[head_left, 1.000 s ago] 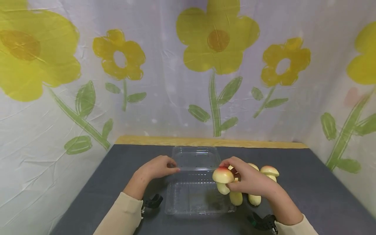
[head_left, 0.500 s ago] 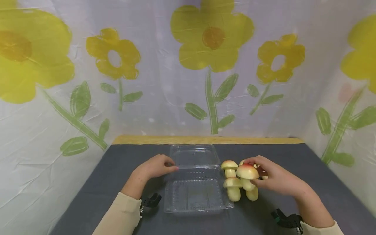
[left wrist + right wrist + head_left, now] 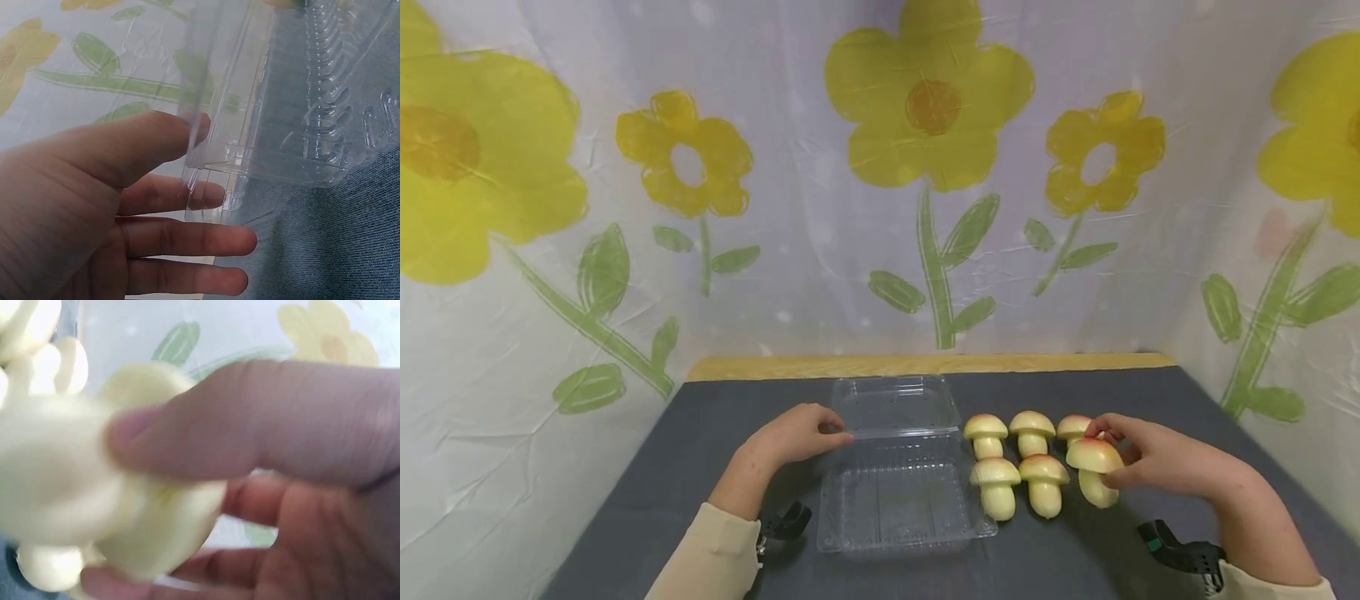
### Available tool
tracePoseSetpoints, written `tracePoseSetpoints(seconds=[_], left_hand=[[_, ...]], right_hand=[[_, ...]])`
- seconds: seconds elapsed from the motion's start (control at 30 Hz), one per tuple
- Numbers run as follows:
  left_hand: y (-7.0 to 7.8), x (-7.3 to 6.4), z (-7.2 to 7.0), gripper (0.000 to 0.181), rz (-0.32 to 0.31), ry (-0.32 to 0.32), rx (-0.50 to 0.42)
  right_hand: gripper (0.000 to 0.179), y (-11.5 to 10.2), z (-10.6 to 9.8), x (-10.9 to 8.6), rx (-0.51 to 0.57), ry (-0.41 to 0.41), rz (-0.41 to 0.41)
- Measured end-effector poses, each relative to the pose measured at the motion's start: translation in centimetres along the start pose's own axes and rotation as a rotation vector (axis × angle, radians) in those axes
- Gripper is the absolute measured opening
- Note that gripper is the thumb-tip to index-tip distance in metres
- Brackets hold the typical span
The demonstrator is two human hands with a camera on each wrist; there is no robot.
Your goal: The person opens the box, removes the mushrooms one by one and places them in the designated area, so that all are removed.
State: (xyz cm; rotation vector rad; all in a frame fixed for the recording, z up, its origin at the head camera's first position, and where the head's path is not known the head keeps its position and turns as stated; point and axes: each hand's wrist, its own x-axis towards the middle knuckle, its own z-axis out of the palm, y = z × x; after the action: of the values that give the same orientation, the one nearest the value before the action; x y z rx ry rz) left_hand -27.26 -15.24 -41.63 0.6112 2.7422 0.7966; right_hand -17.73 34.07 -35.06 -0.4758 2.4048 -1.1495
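My left hand (image 3: 797, 433) pinches the edge of a clear plastic clamshell container (image 3: 895, 533) near its hinge. In the left wrist view the thumb and index finger (image 3: 206, 195) are at the plastic edge, while two other fingers stretch out below. The container lies open, lid to the back, with nothing in its base. My right hand (image 3: 1165, 458) holds a mushroom (image 3: 1097, 490) with a red-tinged cream cap, at the right end of the front row. In the right wrist view the thumb lies along the blurred mushroom (image 3: 56, 469).
Several like mushrooms stand in two rows right of the container, among them a front one (image 3: 1044, 492) and a back one (image 3: 1032, 429). The dark tabletop (image 3: 715, 417) ends at a wooden strip (image 3: 925, 364) before a flowered curtain (image 3: 805, 250).
My right hand has moved right with the mushroom, from near the container's right side past the other mushrooms to the front row's right end. My left hand stays at the container.
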Motion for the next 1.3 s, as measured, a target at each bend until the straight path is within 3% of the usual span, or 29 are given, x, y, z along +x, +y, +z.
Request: tracePoseSetpoints(seconds=[0.13, 0.6, 0.77, 1.0, 1.3], left_hand=[[0.0, 0.0, 0.0, 0.033, -0.003, -0.005, 0.005], [-0.1, -0.4, -0.4, 0.030, -0.010, 0.016, 0.019], [-0.1, -0.7, -0.5, 0.030, -0.017, 0.016, 0.021], [-0.2, -1.0, -0.6, 0.029, -0.027, 0.023, 0.025], [0.0, -1.0, -0.6, 0.037, -0.038, 0.021, 0.022]], right_hand=[[0.046, 0.4, 0.0, 0.0, -0.035, -0.020, 0.115], [0.047, 1.1, 2.0, 1.8, -0.112, 0.034, 0.344], [0.045, 1.0, 2.6, 2.5, -0.144, 0.063, 0.357], [0.044, 1.1, 2.4, 2.9, -0.249, 0.103, 0.310], [0.065, 0.1, 2.3, 2.2, -0.324, 0.099, 0.308]])
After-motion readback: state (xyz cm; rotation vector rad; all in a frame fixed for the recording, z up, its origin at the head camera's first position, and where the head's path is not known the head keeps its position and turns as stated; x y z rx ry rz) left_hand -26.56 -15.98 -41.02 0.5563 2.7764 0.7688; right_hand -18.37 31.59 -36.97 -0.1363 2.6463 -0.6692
